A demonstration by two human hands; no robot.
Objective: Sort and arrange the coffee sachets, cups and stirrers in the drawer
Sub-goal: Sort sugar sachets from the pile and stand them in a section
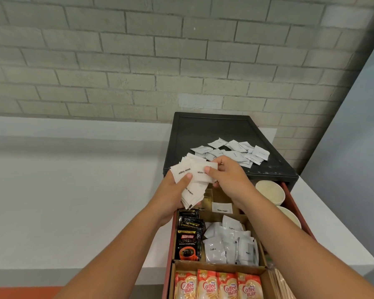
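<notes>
The sorting looked well advanced. In the open drawer [170, 244], lower middle of the frame, compartments held Kopiko sachets [188, 240], grey coffee sachets [231, 244], Coffee mate sachets [216, 285], stirrers [283, 285] at the lower right edge and paper cups [270, 190] along the right. Work remained: the left hand [175, 190] grasped a fanned stack of white sugar sachets [194, 175], the right hand [227, 178] pinching the top one, above the drawer's far end. Loose grey sachets [231, 153] lay unsorted on the cabinet top [203, 130].

Soft, even indoor light, moderately bright, no hard shadows or glare; wide-angle bend curves the brick wall [138, 61] courses toward the frame edges, whole picture slightly soft, print on the white sugar sachets [198, 180] just readable.
</notes>
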